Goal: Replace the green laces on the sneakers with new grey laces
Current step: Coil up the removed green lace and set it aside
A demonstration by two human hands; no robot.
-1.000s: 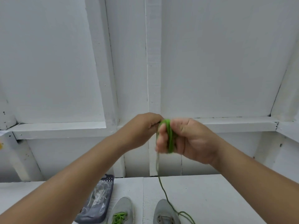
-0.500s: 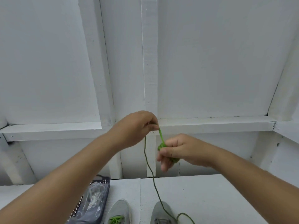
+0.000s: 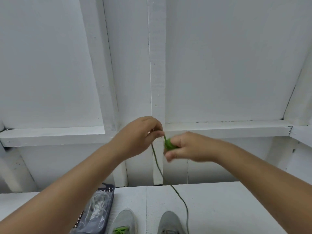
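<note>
Both hands are raised in front of the white wall, close together but not touching. The left hand (image 3: 143, 134) pinches the green lace (image 3: 157, 164) betw. thumb and forefinger tips. The right hand (image 3: 187, 146) has its fingers curled round a small wound bundle of the same lace, so both hands are clamped on it. A short taut length runs from the left pinch down-right to the bundle.

From the left hand, the free length of lace hangs down, crosses the counter edge and trails over the counter (image 3: 219, 205) to the right of the right sneaker, leaving view at the bottom edge.

Two grey sneakers sit side by side at the bottom of view, toes pointing to the wall. Left sneaker (image 3: 125, 218): green lacing visible at the bottom edge. Right sneaker (image 3: 169, 222): no green shows on the visible part; most of the eyelet area is cut off.

Left of the sneakers, partly under the left forearm, is a dark perforated basket (image 3: 108, 191) holding a clear plastic pkg with pale cords (image 3: 99, 206); contents blurred.

A white ledge (image 3: 228, 129) runs along the wall behind the hands.
</note>
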